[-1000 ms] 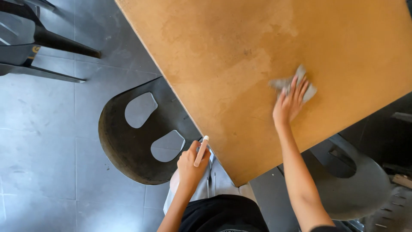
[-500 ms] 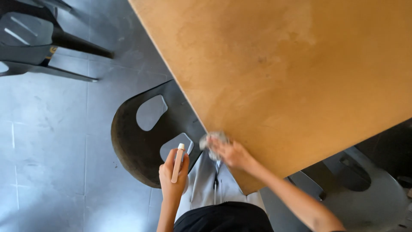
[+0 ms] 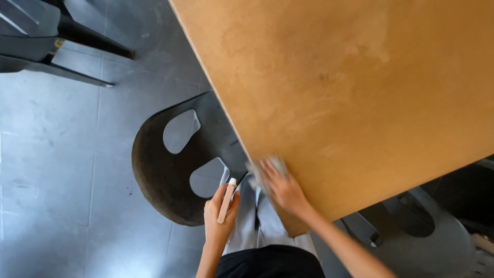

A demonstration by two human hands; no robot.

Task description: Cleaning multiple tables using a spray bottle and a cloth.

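My right hand (image 3: 282,189) presses a grey cloth (image 3: 267,166) onto the near left edge of the orange-brown table (image 3: 360,82), close to its corner. The cloth shows mostly under my fingers. My left hand (image 3: 218,216) hangs beside the table over the floor, closed round a slim light-coloured spray bottle (image 3: 226,201) with its white tip pointing up. The two hands are about a hand's width apart.
A dark plastic chair (image 3: 164,170) with two cut-outs in its back is tucked against the table's left edge. Another dark chair (image 3: 422,231) stands at the lower right. Black chair legs (image 3: 77,36) cross the grey tiled floor (image 3: 56,154) at the upper left.
My right hand swept the cloth from the table's right middle down to the near left edge, then shifted slightly along it. My left hand with the bottle stayed low beside the table.
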